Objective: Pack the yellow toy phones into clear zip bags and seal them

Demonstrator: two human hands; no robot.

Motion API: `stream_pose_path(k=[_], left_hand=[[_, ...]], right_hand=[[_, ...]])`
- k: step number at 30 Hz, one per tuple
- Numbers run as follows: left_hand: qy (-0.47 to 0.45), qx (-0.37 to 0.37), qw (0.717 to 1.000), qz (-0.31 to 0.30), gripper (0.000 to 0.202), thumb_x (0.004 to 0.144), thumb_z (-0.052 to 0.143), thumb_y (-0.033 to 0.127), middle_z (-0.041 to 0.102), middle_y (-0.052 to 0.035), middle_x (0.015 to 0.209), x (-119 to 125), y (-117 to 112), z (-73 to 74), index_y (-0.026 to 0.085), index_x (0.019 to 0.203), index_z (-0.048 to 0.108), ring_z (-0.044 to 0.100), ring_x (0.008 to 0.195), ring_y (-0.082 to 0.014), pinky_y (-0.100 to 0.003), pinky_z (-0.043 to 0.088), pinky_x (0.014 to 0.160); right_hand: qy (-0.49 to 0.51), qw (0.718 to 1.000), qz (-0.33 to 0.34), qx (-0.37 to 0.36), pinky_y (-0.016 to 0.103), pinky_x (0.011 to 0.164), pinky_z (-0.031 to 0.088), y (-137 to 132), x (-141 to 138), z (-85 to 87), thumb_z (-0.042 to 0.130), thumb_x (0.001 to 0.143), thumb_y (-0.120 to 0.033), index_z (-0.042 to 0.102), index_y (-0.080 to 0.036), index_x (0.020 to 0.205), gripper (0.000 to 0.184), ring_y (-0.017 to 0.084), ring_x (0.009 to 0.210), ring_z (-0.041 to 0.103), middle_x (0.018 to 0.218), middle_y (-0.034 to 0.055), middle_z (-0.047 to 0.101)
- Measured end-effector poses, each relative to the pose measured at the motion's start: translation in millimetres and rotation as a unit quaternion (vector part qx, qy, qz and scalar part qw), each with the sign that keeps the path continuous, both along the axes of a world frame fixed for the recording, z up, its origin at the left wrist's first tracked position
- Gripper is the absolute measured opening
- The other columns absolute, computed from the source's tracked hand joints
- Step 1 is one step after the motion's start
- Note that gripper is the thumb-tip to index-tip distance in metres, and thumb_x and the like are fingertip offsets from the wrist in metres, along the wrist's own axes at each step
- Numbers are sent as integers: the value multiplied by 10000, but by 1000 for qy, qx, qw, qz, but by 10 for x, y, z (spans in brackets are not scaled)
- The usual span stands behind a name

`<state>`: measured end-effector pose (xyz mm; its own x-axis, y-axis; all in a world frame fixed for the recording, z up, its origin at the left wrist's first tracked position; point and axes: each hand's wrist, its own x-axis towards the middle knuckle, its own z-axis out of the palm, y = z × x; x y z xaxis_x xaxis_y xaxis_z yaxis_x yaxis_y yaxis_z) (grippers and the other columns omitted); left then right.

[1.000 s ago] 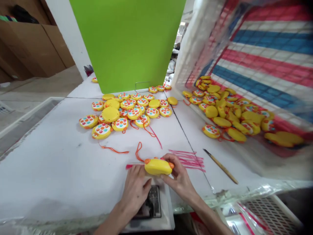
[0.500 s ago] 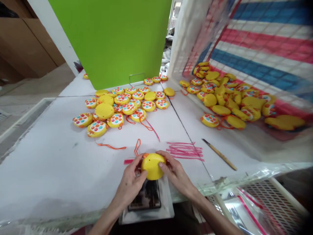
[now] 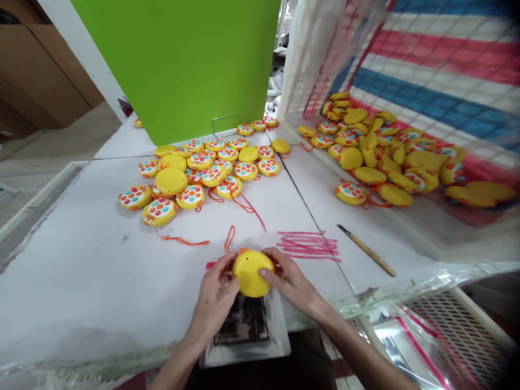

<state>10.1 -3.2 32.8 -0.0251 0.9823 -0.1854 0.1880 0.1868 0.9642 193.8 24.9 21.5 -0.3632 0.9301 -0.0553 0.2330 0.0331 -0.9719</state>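
Note:
Between both hands I hold a round yellow plastic toy [image 3: 253, 275], its plain back with small holes facing me and an orange bit at its top. My left hand [image 3: 217, 290] grips its left edge with thumb and fingers. On the other side my right hand [image 3: 290, 279] has its thumb pressed on the toy's face and its fingers behind. Below the toy lies a dark rectangular plate [image 3: 244, 322] in a pale frame at the table's edge. An orange cord loop [image 3: 229, 238] lies just beyond my hands.
Several yellow toys with coloured buttons [image 3: 213, 174] lie grouped before a green panel [image 3: 182, 65]. More yellow toys [image 3: 382, 146] fill a tipped white basket at right. A wooden-handled tool [image 3: 368, 251] and another orange cord [image 3: 184, 240] rest on the white table [image 3: 101, 271].
Both hands keep hold of the yellow toy, which has turned slightly. The whole view has shifted a little.

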Motion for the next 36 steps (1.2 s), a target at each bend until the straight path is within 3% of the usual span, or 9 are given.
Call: stream_pose_path(k=[3, 6, 11, 15, 20, 24, 29, 33, 36], left_hand=[[165, 84, 981, 52, 155, 801, 477, 248, 612, -56, 924, -69, -62, -35, 176, 914, 554, 578, 879, -202, -362, 464, 817], [311, 176, 934, -16, 134, 834, 453, 216, 587, -61, 880, -77, -137, -150, 183, 747, 550, 556, 875, -213, -367, 473, 791], [466, 252, 844, -87, 255, 850, 425, 141, 584, -130, 1033, 42, -145, -326, 115, 1076, 541, 533, 950, -253, -428, 484, 820], [483, 232, 836, -117, 227, 857, 370, 104, 596, -96, 830, 90, -98, -317, 131, 875, 595, 543, 808, -232, -415, 493, 748], [355, 194, 911, -79, 157, 855, 417, 176, 602, -82, 915, 30, -114, -251, 176, 885, 570, 538, 882, -240, -438, 463, 799], [92, 63, 994, -6, 363, 829, 511, 347, 584, -87, 1092, 66, -70, -125, 191, 1151, 454, 548, 1012, -229, -417, 452, 884], [-211, -58, 976, 8, 506, 759, 597, 360, 588, -75, 1122, 212, 52, -22, 191, 1205, 431, 575, 994, -219, -336, 510, 804], [-232, -72, 969, 46, 495, 716, 639, 340, 617, -53, 1026, 189, 74, -85, 184, 1156, 475, 591, 917, -201, -297, 525, 721], [-222, -67, 971, 53, 470, 701, 644, 286, 620, -34, 997, 145, 64, -136, 192, 1137, 496, 586, 889, -177, -277, 515, 727]], right_hand=[[64, 994, -52, -74, 264, 618, 498, 74, -18, 65, 551, 805, -414, 523, -193, 1004, 299, 174, 802, 563, 903, 38, 580], [154, 974, -87, -140, 254, 563, 513, 162, -46, 159, 579, 773, -433, 491, -211, 1029, 350, 172, 783, 585, 939, 41, 584], [174, 970, -92, -142, 241, 562, 521, 185, -59, 213, 638, 730, -386, 504, -205, 1094, 428, 188, 863, 579, 1062, 68, 570], [166, 969, -89, -159, 259, 548, 531, 110, -20, 188, 624, 740, -380, 525, -202, 1088, 403, 202, 859, 591, 1054, 68, 586], [173, 964, -96, -177, 267, 553, 540, 21, 21, 120, 625, 740, -382, 531, -216, 1079, 389, 212, 883, 595, 1070, 68, 586], [157, 969, -103, -161, 313, 622, 554, -49, -53, 78, 587, 775, -412, 532, -223, 1112, 390, 218, 902, 592, 1077, 66, 589], [-89, 992, -80, 49, 384, 778, 505, 55, 296, 155, 488, 848, -402, 577, -216, 1110, 333, 234, 947, 580, 1071, 85, 620], [-355, 867, -269, 222, 499, 873, 419, 276, 1326, -19, 467, 792, -466, 619, -155, 991, 398, 325, 1040, 524, 1078, 175, 607], [-458, 814, -306, 183, 531, 794, 438, 359, 2025, -277, 435, 721, -545, 629, -109, 886, 505, 367, 897, 573, 958, 227, 623]])
